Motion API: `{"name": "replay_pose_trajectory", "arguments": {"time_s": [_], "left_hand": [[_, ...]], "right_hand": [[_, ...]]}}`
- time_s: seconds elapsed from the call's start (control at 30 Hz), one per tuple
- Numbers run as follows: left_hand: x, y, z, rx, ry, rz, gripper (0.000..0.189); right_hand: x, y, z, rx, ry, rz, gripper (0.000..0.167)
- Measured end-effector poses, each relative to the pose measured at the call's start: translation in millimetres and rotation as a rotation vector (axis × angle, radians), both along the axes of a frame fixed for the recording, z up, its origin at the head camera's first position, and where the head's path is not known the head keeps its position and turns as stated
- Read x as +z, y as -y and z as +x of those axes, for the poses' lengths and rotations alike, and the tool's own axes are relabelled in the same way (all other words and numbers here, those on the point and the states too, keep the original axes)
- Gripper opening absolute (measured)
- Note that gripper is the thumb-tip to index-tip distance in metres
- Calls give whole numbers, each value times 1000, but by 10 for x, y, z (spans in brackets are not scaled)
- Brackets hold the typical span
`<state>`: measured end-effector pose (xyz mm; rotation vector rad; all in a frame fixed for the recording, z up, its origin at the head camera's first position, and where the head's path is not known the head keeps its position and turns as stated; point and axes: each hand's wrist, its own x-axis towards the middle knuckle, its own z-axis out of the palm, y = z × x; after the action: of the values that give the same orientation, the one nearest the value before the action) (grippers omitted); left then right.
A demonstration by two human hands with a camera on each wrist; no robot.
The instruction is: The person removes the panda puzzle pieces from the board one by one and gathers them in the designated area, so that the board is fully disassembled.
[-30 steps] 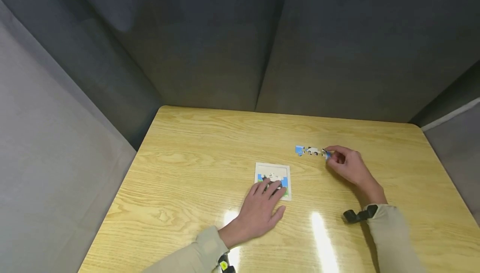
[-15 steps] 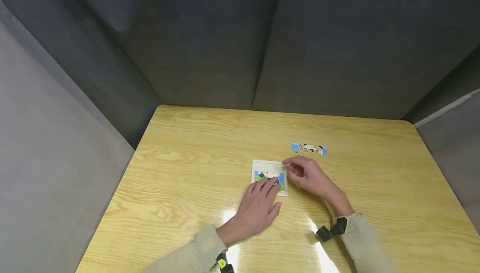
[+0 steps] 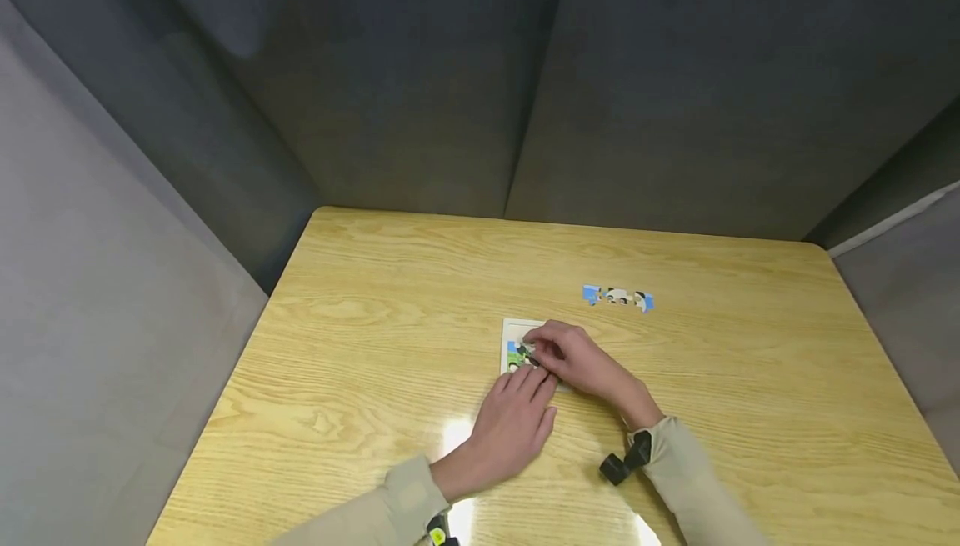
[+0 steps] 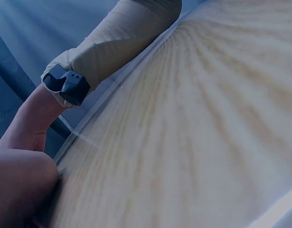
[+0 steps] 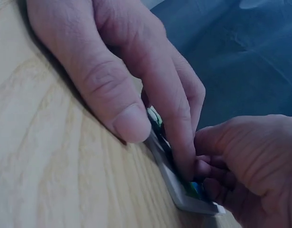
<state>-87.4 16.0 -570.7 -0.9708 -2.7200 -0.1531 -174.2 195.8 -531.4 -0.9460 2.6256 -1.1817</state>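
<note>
A small light-framed jigsaw puzzle (image 3: 512, 331) with a panda picture lies on the wooden table. My left hand (image 3: 504, 429) rests with fingers extended over its near part. My right hand (image 3: 576, 359) bends over the puzzle from the right, thumb and index fingertips down at the pieces near its middle; whether they pinch one I cannot tell. In the right wrist view the left hand (image 5: 131, 57) is at upper left and the right hand (image 5: 252, 161) at lower right, both meeting over the puzzle tray (image 5: 172, 185). Much of the puzzle is hidden under the hands.
Three loose puzzle pieces lie in a row beyond the puzzle to the right: a blue one (image 3: 591, 293), a panda-face one (image 3: 617, 296) and a white, black and blue one (image 3: 643, 301). Dark curtains (image 3: 420, 112) stand behind the table (image 3: 375, 321).
My right hand has left the loose pieces at the back right and come left and nearer, over the puzzle. The three loose pieces stay on the table. My left hand has barely moved.
</note>
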Motion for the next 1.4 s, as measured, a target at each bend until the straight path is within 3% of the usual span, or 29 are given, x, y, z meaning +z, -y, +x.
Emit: {"name": "replay_pose_trajectory", "arguments": {"time_s": [0.33,0.63,1.0,1.23,1.4], "left_hand": [[18,-10,140,31,22,63,48],[2,-44,157,31,-59,49,37],[24,-60,174,15,-30,28,30],[12,-66,171,15,-76,20,33],[11,-65,168,13,-72,9,35]], "right_hand": [[33,90,2,-30,63,52,25],[-13,157,47,-115,80,88,24],[-5,148,95,-160,83,134,25],[-3,126,104,-118,19,117,26],[-6,116,96,-92,0,104,26]]}}
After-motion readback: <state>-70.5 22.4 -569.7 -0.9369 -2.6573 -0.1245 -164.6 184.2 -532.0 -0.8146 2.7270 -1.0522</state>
